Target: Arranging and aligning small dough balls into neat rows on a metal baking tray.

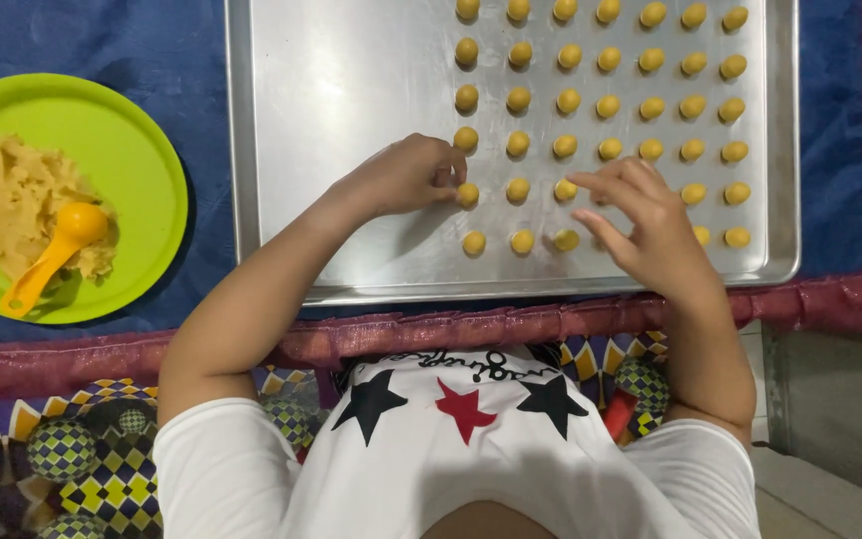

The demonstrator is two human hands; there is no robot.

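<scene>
A silver baking tray [341,120] carries several rows of small yellow dough balls [611,105] on its right half. My left hand [403,178] rests on the tray with its fingertips pinched on a dough ball [468,196] at the left end of the second row from the front. My right hand [646,225] hovers over the front rows with its fingers spread, holding nothing. Its fingertips are close to another ball [565,190], and it hides some of the front balls.
A lime green plate [142,170] at the left holds a lump of pale dough [17,195] and an orange spoon [52,255]. Tray and plate lie on a blue cloth [152,50] with a maroon border [511,324]. A patterned cushion [102,449] lies below.
</scene>
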